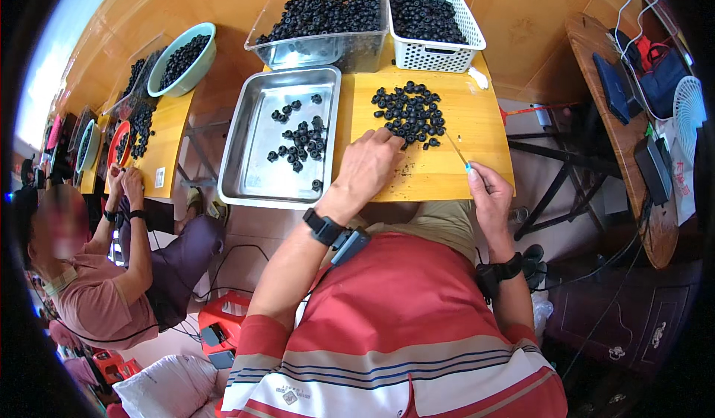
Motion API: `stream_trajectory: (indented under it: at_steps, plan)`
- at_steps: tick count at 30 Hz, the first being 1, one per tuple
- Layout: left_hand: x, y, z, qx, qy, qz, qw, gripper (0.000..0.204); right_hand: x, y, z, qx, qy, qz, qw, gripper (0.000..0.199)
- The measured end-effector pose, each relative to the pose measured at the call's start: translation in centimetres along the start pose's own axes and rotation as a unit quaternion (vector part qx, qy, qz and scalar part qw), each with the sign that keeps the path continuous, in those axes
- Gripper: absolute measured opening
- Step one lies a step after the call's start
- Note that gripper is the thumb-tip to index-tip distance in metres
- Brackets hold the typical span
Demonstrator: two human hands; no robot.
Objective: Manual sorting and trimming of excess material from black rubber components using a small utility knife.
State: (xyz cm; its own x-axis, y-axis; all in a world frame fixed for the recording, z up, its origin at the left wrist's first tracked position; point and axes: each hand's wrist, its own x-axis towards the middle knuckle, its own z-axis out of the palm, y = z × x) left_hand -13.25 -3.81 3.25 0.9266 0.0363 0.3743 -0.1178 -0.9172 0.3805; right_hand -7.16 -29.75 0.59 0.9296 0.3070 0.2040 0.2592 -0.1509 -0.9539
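Observation:
A loose pile of small black ring-like pieces [411,109] lies on the yellow wooden table [465,173] before me. My left hand [371,162] is at the pile's near left edge, back up, fingers curled together; its fingertips and anything between them are hidden. My right hand [489,193], at the table's near right edge, pinches a thin pick [456,150] with a blue end by the fingers. The pick's slim shaft points up and left to the pile. Left of the pile, a shallow metal tray [246,146] holds more black pieces, several of them clustered together.
Behind the pile stand a clear plastic bin [287,57] and a white perforated basket [439,55], both full of black pieces. A person [112,269] works at another table [173,138] on the left, near a pale green bowl [179,83]. A wooden board [633,165] stands at right.

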Motion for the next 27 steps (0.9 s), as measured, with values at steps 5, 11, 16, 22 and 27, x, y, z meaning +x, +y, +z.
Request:
stream_trajectory:
  at_steps: [5,11,16,22,27]
  plan:
    - [1.3,-0.3,2.2,0.072,-0.061,0.013,0.995,0.019,-0.4,-0.5,-0.9,-0.022,0.02,-0.018,0.999,0.032]
    - [1.5,-0.2,2.5,0.069,-0.068,0.012,0.995,0.017,-0.9,0.3,-1.4,-0.016,0.029,-0.003,0.999,0.032]
    - [0.9,0.1,2.0,0.048,-0.058,0.02,0.997,0.017,-0.7,0.6,-1.3,-0.002,0.033,-0.01,0.999,0.032]
    - [0.3,0.4,1.8,0.056,-0.088,0.03,0.994,0.018,-0.5,0.3,-0.8,-0.012,0.022,-0.016,1.0,0.032]
    - [-0.2,0.2,1.7,0.008,-0.053,0.031,0.998,0.021,-0.6,0.4,-0.7,0.005,0.014,-0.011,1.0,0.033]
